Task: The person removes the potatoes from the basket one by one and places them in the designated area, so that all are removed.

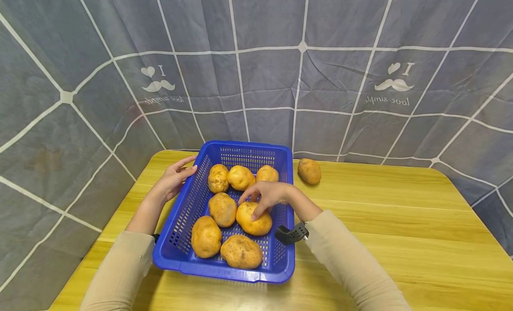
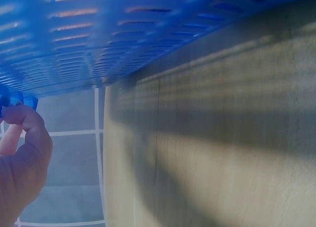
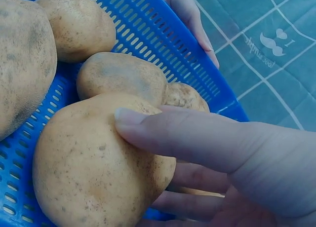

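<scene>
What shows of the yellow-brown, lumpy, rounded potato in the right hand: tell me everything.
The yellow-brown, lumpy, rounded potato looks unpeeled, its skin marked with small dark specks; no cut shows. It sits within the blue, perforated plastic basket, right of the middle in the head view. The bare right hand holds it, thumb on the near surface and fingers behind, hiding part of it. Whether it rests on the basket floor or is slightly raised, I cannot tell.

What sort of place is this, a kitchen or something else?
Probably a makeshift indoor work corner; I can't confirm a kitchen. A wood-grain table stands against grey, white-lined cloth hung behind it and along its sides, and a blue plastic basket holds potatoes.
</scene>
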A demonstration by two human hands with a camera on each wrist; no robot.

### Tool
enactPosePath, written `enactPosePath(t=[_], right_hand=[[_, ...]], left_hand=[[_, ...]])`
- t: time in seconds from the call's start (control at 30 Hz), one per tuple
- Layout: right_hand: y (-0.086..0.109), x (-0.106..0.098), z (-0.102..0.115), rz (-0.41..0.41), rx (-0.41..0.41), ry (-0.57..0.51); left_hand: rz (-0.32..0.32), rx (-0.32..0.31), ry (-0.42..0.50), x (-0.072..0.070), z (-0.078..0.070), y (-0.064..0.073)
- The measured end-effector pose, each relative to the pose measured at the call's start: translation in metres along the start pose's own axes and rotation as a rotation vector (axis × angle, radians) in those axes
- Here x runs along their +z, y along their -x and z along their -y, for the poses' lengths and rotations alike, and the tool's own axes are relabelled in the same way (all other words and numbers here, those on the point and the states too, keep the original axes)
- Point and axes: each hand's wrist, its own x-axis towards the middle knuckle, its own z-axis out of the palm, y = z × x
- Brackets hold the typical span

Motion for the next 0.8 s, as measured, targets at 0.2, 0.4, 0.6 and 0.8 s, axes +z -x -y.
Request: enactPosePath(t=[0.2,0.4,0.6,0.8], right_hand=[[0.000,-0.002,0.000,0.002,0.005,-0.024],[0.001,-0.003,-0.001,-0.019,-0.006,-0.069],[0.005,-0.005,0.003,-0.030,-0.019,-0.167],[0.011,-0.007,0.005,-0.083,-0.001,-0.226]], left_hand=[[0.005,-0.002,0.015,0.000,0.000,-0.001],[0.000,-0.005,0.019,0.000,0.000,0.000],[0.004,-0.006,0.026,0.000,-0.001,0.001],[0.009,0.001,0.042,0.001,-0.001,0.001]])
